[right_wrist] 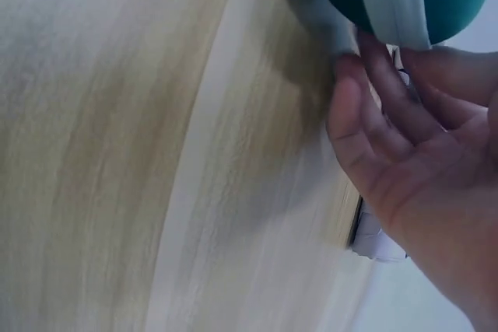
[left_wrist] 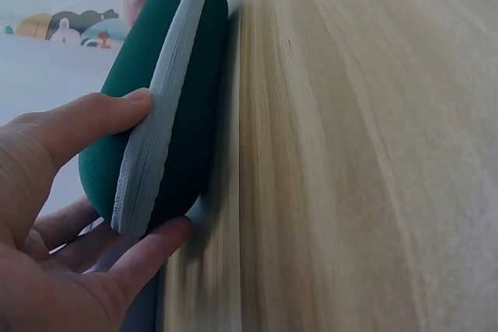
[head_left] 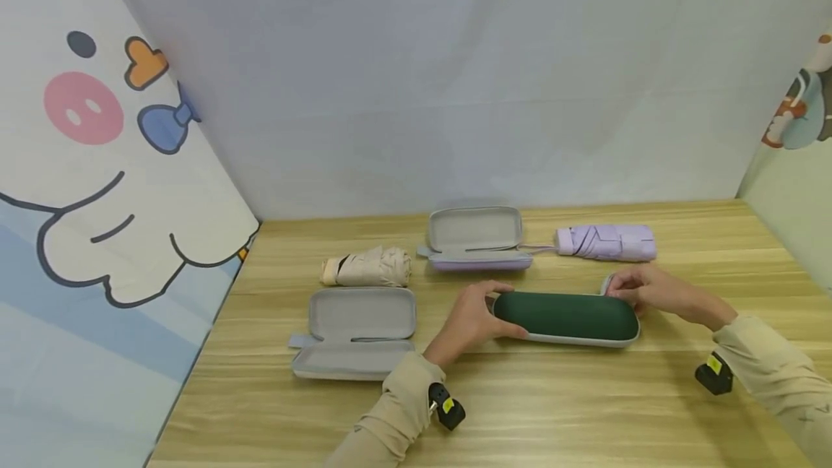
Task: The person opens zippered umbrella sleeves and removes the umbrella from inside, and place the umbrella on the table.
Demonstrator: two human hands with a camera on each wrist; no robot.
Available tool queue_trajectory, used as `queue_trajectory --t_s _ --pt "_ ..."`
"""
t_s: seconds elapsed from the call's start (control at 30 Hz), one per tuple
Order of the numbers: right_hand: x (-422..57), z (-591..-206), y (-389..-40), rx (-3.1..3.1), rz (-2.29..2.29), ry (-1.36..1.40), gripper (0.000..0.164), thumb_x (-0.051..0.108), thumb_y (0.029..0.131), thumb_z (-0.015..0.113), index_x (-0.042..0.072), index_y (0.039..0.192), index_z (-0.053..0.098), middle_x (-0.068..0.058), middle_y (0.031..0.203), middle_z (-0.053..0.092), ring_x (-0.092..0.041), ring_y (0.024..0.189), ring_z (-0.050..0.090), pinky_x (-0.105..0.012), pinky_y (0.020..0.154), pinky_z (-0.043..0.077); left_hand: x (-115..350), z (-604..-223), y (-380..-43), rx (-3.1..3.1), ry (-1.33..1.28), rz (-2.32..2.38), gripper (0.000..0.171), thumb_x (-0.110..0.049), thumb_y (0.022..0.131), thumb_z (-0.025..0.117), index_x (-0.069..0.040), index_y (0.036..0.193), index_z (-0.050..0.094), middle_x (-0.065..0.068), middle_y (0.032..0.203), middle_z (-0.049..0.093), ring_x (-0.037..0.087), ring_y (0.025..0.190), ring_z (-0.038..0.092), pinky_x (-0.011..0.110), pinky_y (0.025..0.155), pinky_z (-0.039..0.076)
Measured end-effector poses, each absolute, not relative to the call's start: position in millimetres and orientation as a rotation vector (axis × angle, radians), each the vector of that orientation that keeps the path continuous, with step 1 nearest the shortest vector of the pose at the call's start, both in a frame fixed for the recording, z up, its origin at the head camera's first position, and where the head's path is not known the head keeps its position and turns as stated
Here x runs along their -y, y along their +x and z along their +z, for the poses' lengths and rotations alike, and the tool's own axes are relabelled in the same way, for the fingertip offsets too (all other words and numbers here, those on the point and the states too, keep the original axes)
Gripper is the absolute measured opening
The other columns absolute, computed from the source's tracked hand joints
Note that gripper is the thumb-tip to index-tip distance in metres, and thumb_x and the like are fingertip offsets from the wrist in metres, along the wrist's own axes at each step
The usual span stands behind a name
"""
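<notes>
Head view: the closed green case is located on the table, front-right of the open lilac case. Its left end is gripped by the left hand, its right end by the right hand. A lilac umbrella is seen right of the lilac case.

Left wrist view: the zip band is pressed by the thumb, fingers spread around the end. A light, stiff, smooth shell is judged, best held by its ends.

Right wrist view: the band's tip is apparently pinched between thumb and curled fingers; zip pull cannot be made out.
</notes>
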State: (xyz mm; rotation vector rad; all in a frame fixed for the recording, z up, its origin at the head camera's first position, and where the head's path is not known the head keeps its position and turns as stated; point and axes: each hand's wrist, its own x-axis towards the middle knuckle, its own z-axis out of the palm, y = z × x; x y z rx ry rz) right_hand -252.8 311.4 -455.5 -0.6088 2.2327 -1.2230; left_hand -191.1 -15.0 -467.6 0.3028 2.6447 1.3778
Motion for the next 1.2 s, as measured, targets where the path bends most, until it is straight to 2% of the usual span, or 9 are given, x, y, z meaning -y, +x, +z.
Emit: queue_trajectory --t_s 0.2,0.4,0.73,1.0,1.2 --pt "-315.5 -456.3 -255.0 -2.147 -1.259 -0.572 0.021 0.013 0.096 0.053 -0.006 0.1 0.062 -0.007 0.09 0.065 -0.014 0.073 0.061 -0.035 0.064 0.054 15.2 -467.3 -189.4 -2.643 0.299 1.388 0.065 -0.033 0.058 0.091 -0.023 0.117 0.066 -0.001 0.117 0.061 0.014 0.096 0.058 0.028 0.076 0.05" --pt "-316.1 -455.4 -255.5 -2.162 -1.236 -0.591 0.019 0.005 0.094 0.051 -0.007 0.102 0.064 -0.007 0.091 0.064 -0.013 0.069 0.057 -0.033 0.061 0.052 15.7 -466.7 -188.7 -2.644 0.314 1.396 0.066 -0.033 0.059 0.091 -0.02 0.119 0.066 -0.003 0.114 0.061 0.012 0.092 0.056 0.027 0.074 0.049" --pt "-311.8 -457.2 -255.1 -2.209 -1.183 -0.692 0.017 -0.002 0.094 0.045 -0.005 0.094 0.062 -0.004 0.082 0.059 -0.011 0.066 0.053 -0.03 0.057 0.049 14.7 -465.7 -187.7 -2.659 0.298 1.365 0.067 -0.034 0.061 0.09 -0.019 0.122 0.065 -0.003 0.118 0.06 0.015 0.1 0.056 0.029 0.079 0.049" --pt "-310.9 -459.1 -253.6 -2.331 -1.259 -0.684 0.01 -0.001 0.09 0.057 -0.005 0.09 0.066 0.001 0.083 0.065 -0.009 0.065 0.056 -0.03 0.056 0.051 13.3 -463.4 -188.6 -2.674 0.281 1.332 0.069 -0.03 0.059 0.091 -0.018 0.121 0.065 -0.001 0.12 0.06 0.017 0.104 0.058 0.029 0.082 0.049" --pt "-309.0 -457.3 -253.4 -2.399 -1.249 -0.706 0.008 -0.004 0.086 0.06 -0.006 0.087 0.067 0.0 0.081 0.066 -0.007 0.063 0.056 -0.028 0.054 0.051 13.2 -465.3 -190.5 -2.652 0.252 1.327 0.07 -0.028 0.056 0.093 -0.022 0.12 0.065 -0.001 0.119 0.059 0.016 0.103 0.058 0.028 0.08 0.049"
